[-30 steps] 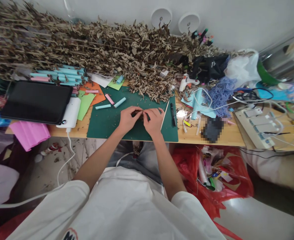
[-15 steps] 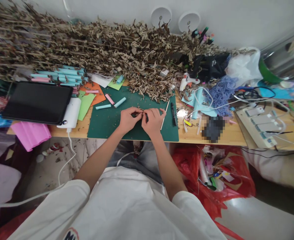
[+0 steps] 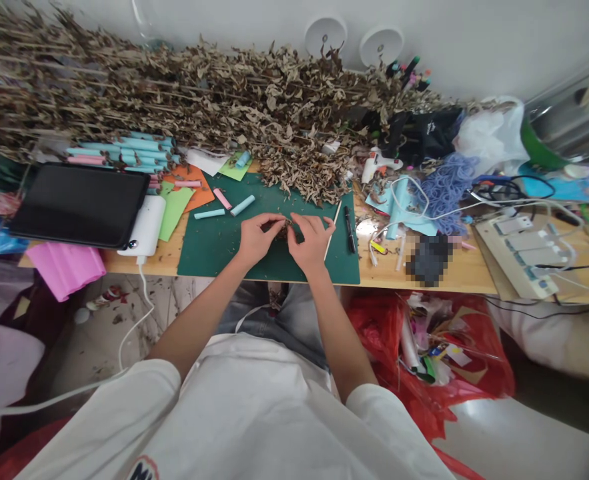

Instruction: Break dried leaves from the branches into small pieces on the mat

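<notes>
My left hand (image 3: 255,239) and my right hand (image 3: 311,241) meet over a green cutting mat (image 3: 214,243). Both pinch a small clump of dried brown leaves (image 3: 283,230) held between their fingertips. A thin wooden stick (image 3: 332,228) passes by my right hand's fingers; I cannot tell whether it is held. A black pen (image 3: 347,229) lies on the mat just right of that hand. A big heap of dried leafy stems (image 3: 184,100) fills the back of the wooden table (image 3: 454,270).
A dark tablet (image 3: 79,203) on a white power bank (image 3: 147,227) sits at left, with rolled paper tubes (image 3: 124,152) behind. A glue gun (image 3: 381,162), purple yarn (image 3: 444,187), cables and a power strip (image 3: 521,257) crowd the right. A red bag (image 3: 424,347) of scraps lies under the table.
My right hand's fingers have spread and shifted slightly right over the leaf clump. The left hand stays pinched on it. The camera view has barely shifted.
</notes>
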`<state>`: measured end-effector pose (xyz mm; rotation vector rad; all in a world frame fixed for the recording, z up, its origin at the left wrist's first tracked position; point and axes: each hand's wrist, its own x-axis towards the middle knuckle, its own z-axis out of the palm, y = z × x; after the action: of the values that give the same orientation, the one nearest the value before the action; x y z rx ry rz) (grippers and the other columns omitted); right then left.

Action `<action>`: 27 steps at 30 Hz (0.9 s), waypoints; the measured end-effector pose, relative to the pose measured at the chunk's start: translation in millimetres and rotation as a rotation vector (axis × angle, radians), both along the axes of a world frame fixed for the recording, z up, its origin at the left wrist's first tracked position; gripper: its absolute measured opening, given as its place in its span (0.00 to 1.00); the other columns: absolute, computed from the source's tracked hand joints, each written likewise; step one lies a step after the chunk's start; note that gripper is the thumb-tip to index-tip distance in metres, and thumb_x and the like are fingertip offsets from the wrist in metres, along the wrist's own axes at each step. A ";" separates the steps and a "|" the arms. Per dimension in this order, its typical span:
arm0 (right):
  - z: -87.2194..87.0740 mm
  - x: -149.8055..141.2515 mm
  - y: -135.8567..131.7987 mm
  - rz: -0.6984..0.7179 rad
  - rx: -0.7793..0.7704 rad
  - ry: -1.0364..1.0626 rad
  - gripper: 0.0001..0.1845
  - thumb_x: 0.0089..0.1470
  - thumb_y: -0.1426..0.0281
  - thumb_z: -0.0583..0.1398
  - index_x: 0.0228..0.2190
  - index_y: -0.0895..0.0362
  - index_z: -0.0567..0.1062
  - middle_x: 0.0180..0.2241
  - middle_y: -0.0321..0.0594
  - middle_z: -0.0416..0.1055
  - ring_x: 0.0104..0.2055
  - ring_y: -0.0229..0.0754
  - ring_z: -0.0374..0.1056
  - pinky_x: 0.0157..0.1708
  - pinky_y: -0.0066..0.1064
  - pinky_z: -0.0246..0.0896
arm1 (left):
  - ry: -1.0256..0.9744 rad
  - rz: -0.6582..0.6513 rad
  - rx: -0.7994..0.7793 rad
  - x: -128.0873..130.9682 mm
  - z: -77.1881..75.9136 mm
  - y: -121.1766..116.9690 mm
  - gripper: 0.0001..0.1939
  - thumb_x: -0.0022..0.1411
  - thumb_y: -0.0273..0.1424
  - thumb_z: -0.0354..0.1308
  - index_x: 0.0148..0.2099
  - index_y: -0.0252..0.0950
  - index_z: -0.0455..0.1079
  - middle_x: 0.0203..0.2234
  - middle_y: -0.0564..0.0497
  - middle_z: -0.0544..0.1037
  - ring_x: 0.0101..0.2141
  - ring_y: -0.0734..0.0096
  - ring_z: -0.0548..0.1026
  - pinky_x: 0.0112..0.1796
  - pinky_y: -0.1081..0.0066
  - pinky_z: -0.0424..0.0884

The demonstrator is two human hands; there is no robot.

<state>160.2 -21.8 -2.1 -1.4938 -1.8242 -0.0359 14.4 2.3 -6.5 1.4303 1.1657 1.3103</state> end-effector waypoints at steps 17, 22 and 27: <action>2.0 0.9 -1.3 0.039 0.054 -0.012 0.08 0.60 0.70 0.57 0.32 0.54 0.76 0.33 0.38 0.76 0.38 0.41 0.69 0.48 0.40 0.54 | 0.182 -0.030 0.132 0.7 4.5 -4.5 0.06 0.58 0.31 0.63 0.37 0.36 0.80 0.31 0.49 0.82 0.30 0.72 0.78 0.36 0.71 0.75; 0.5 3.4 0.5 -0.062 0.007 0.018 0.10 0.61 0.69 0.55 0.32 0.54 0.76 0.34 0.41 0.76 0.40 0.43 0.69 0.48 0.40 0.54 | 0.149 0.013 0.084 -0.8 3.4 -5.0 0.06 0.58 0.31 0.63 0.37 0.35 0.79 0.31 0.49 0.82 0.31 0.70 0.78 0.37 0.70 0.75; -2.8 4.5 2.5 -0.017 -0.027 0.007 0.09 0.61 0.69 0.56 0.35 0.53 0.77 0.36 0.40 0.76 0.43 0.43 0.70 0.51 0.41 0.53 | 0.111 0.018 0.048 -0.9 1.5 -1.8 0.08 0.59 0.34 0.63 0.38 0.36 0.79 0.34 0.47 0.82 0.35 0.67 0.79 0.40 0.67 0.76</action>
<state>164.7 -19.4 -4.9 -1.5266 -1.8130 -0.0147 13.5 0.5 -5.0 1.5468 1.2299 1.2927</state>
